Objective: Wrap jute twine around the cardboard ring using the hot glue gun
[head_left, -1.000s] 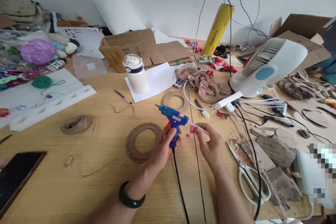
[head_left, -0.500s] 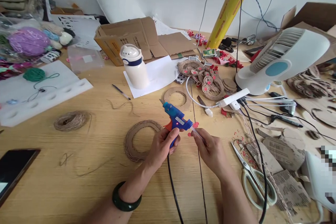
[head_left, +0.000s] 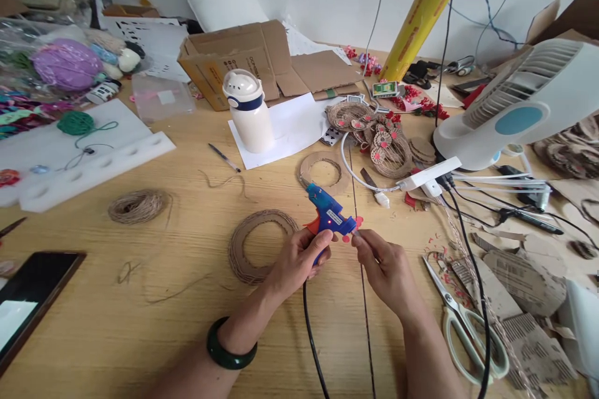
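My left hand (head_left: 306,254) is wrapped round the handle of a blue hot glue gun (head_left: 326,212) with an orange trigger and a small lit red light. Its nozzle points away to the upper left, over the table. At the gun's rear end, my right hand (head_left: 381,262) pinches a clear glue stick (head_left: 355,232), mostly hidden by the fingers. Left of the gun lies a cardboard ring (head_left: 239,248) edged with twine, partly behind my left hand. A plain cardboard ring (head_left: 306,165) lies beyond the nozzle. Small red paper discs (head_left: 359,222) show beside the gun's back end.
Scissors (head_left: 461,318) and cardboard scraps (head_left: 524,271) lie at right, near a white fan (head_left: 510,112). A twine coil (head_left: 136,206) and phone (head_left: 40,299) are at left. Behind stand a white bottle (head_left: 253,121) and cardboard box (head_left: 224,62). Black cables cross the right side.
My right hand has come closer to the glue gun's rear, and less of the glue stick shows. The whole view has shifted, with things appearing farther right.
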Demonstrator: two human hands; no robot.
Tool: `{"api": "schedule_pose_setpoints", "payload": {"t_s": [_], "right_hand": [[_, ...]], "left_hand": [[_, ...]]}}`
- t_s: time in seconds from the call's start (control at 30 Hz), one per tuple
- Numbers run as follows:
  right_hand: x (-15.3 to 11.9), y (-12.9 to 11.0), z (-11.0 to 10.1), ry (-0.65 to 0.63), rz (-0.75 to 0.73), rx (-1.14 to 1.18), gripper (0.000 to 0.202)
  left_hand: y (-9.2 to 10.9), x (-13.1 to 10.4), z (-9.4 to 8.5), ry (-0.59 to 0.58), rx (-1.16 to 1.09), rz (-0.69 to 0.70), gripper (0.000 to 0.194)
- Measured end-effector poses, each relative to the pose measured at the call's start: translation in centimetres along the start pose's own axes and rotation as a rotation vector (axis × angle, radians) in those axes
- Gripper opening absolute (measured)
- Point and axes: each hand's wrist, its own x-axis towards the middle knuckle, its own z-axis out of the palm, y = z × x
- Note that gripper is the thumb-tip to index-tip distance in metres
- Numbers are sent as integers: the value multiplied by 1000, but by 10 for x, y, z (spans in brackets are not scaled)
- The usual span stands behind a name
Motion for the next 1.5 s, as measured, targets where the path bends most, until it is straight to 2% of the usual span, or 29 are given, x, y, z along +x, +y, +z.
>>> {"api": "schedule_pose_setpoints", "payload": {"t_s": [0.2, 0.33, 0.4, 0.47, 0.6, 0.67, 0.73, 0.8, 0.9, 1.0, 1.1, 1.17, 1.23, 1.27, 1.3, 1.4, 1.43, 1.5], "right_hand": [[2, 0, 1, -12, 71, 62, 30], [2, -4, -8, -73, 251, 375, 38], [2, -3, -14, -156, 301, 503, 48], [3, -1, -19, -264, 330, 537, 54], [3, 2, -20, -509, 253, 606, 44], [-1, 2, -18, -574, 212, 663, 43], [-6, -1, -15, -509, 227, 683, 48], [-13, -6, -10, -369, 270, 665, 52], [-19, -14, 1, -194, 295, 649, 44], [-21, -20, 14, -126, 302, 670, 39], [-20, -24, 27, -98, 375, 643, 40], [-19, -26, 30, -82, 385, 613, 39], [-18, -26, 28, -34, 345, 617, 33], [-19, -26, 25, 1, 318, 627, 31], [-20, -25, 21, 31, 301, 635, 28], [-27, -22, 11, 8, 335, 619, 25], [-30, -22, 9, -19, 364, 606, 26], [-35, -24, 8, -68, 411, 560, 29]], "left_hand": [[3, -1, 4, -1, 2, 29, 57], [3, -2, 8, 18, -21, 107, 50], [4, -3, 11, 37, -31, 139, 49], [4, -6, 15, 71, -47, 171, 48], [6, -13, 27, 143, -58, 271, 49], [7, -16, 32, 147, -74, 287, 48], [8, -19, 35, 117, -107, 272, 48], [7, -19, 37, 94, -132, 266, 49], [1, -19, 42, 83, -130, 275, 49], [-7, -19, 48, 68, -65, 241, 55], [-11, -23, 51, 91, 2, 205, 60], [-8, -31, 44, 94, 33, 187, 61], [-2, -43, 29, 89, 132, 182, 60], [1, -50, 17, 81, 334, 210, 55], [3, -57, 3, 134, 538, 236, 49], [3, -78, -45, 361, 934, 455, 27], [0, -84, -59, 388, 1016, 529, 23], [-7, -91, -82, 365, 1146, 621, 24]]}}
